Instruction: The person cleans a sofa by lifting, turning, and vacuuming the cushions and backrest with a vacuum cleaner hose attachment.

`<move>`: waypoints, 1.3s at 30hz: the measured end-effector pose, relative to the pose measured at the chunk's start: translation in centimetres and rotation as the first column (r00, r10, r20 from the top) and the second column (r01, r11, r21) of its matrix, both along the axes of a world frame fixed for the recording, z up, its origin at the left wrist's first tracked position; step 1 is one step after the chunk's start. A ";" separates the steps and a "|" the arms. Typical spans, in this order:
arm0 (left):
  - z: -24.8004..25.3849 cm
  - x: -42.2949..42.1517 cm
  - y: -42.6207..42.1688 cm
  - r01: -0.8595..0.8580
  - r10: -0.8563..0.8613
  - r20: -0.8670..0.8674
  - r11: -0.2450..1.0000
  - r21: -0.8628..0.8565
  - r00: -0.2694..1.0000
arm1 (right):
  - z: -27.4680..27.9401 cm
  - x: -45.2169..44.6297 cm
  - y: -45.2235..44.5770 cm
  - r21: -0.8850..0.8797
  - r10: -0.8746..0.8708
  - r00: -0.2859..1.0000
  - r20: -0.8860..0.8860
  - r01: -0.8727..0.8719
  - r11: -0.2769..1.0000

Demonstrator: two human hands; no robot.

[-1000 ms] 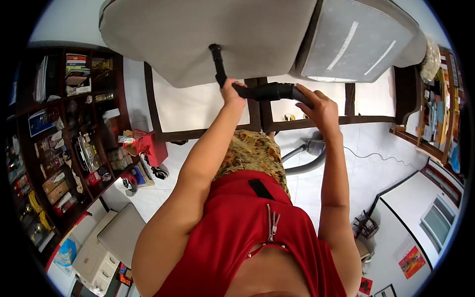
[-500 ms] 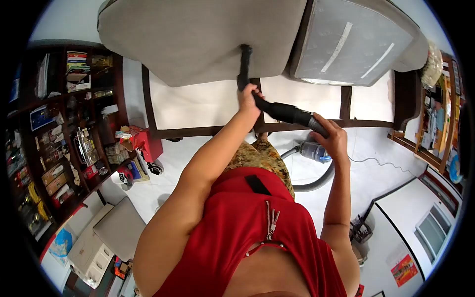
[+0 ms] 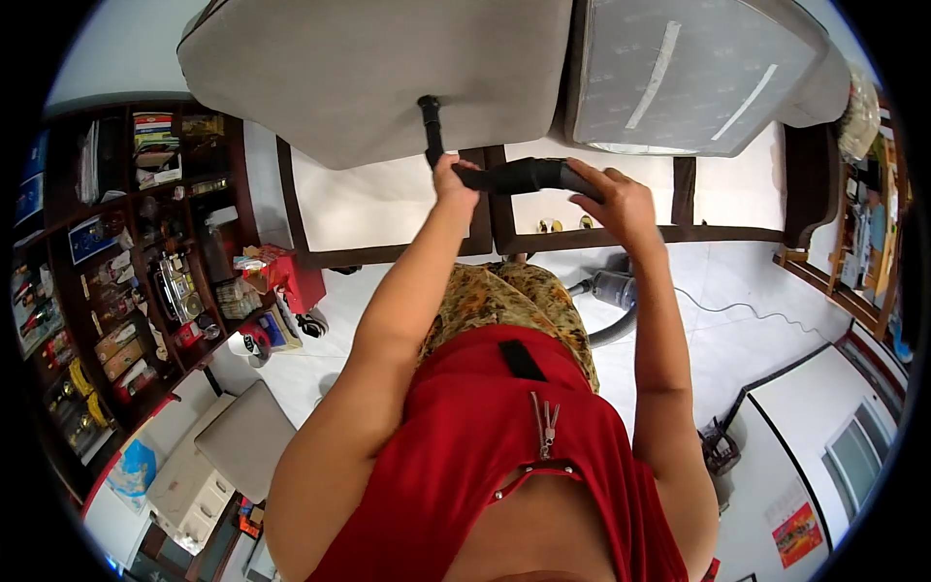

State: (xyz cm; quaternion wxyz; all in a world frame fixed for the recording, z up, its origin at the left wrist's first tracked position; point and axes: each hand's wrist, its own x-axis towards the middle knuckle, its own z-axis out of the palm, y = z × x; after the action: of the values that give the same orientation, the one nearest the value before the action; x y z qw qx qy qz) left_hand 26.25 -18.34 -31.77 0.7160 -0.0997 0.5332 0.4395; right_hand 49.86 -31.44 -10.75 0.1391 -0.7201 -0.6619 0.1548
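My left hand (image 3: pixel 456 180) is wrapped round the black tube of a vacuum cleaner wand (image 3: pixel 519 177), just behind its narrow nozzle (image 3: pixel 430 114). The nozzle's tip meets the face of a large grey sofa cushion (image 3: pixel 320 78), which stands upright. Farther right, my right hand (image 3: pixel 621 202) grips the rear end of the wand where the hose joins. Below, the vacuum cleaner's body (image 3: pixel 613 288) sits on the floor, partly hidden by my right forearm. The hose (image 3: pixel 617 330) curves beside it.
Beneath the cushions runs a dark wooden sofa frame (image 3: pixel 388 254) with pale panels. A second cushion (image 3: pixel 703 87) leans at its right. Dark shelves (image 3: pixel 145 262) full of goods stand left. A red box (image 3: pixel 303 276) and a cord (image 3: pixel 737 307) are on the floor.
Both hands have moved left with the wand, and the nozzle has slid left across the cushion's face. My right hand has also risen, so the wand lies more level.
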 end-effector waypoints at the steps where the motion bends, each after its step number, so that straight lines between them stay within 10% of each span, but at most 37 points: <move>1: 1.1 1.8 -0.9 0.016 -0.016 0.007 1.000 0.003 1.000 | 0.8 0.9 -0.7 -0.010 -0.019 1.000 0.021 0.019 1.000; 11: 6.4 9.8 -5.5 0.146 -0.146 0.135 0.989 0.012 0.980 | 5.2 5.6 -9.0 -0.104 -0.156 0.985 -0.078 0.147 0.984; 23: 8.4 -6.2 1.9 0.007 0.008 -0.075 0.980 0.197 0.997 | 0.2 -1.7 0.9 0.135 0.176 0.974 -0.145 -0.157 0.978; 39: 9.7 14.9 -3.8 0.176 -0.178 0.076 0.984 0.029 0.981 | 7.6 9.4 -8.8 0.043 -0.290 0.957 0.011 0.289 0.956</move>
State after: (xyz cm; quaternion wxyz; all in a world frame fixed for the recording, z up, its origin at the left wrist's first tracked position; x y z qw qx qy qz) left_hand 41.11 -22.18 -22.07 0.7735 -0.0609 0.5067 0.3758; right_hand 59.31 -40.25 -3.17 0.1691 -0.8075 -0.5537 0.1131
